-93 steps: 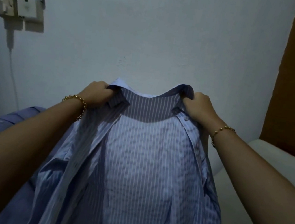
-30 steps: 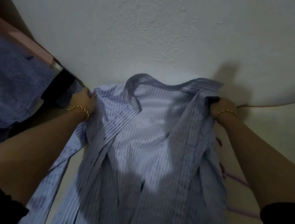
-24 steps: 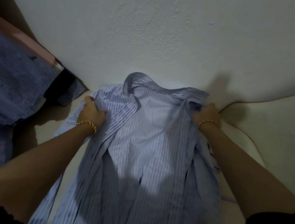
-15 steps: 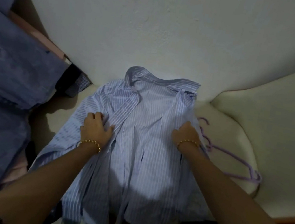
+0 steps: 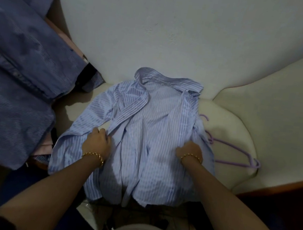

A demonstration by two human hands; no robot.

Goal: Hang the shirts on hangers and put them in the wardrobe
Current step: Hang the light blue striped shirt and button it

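Note:
A light blue striped shirt [image 5: 151,126] lies open, front up, on the cream seat [image 5: 231,126], collar toward the wall. My left hand [image 5: 97,142] grips the left front edge of the shirt at mid-height. My right hand [image 5: 188,151] grips the right front edge at the same level. Purple hangers [image 5: 234,155] lie on the seat just right of the shirt, partly tucked under its right side.
A darker blue shirt [image 5: 15,68] is draped over the arm at the left, with pink cloth [image 5: 45,144] under it. The white wall [image 5: 159,28] rises behind the seat. A cream backrest [image 5: 285,98] curves at the right. Tiled floor [image 5: 151,220] shows below.
I have lowered the striped shirt from the air onto the seat. Both hands have slid down from the collar to the middle of the front edges. The purple hangers have come into view.

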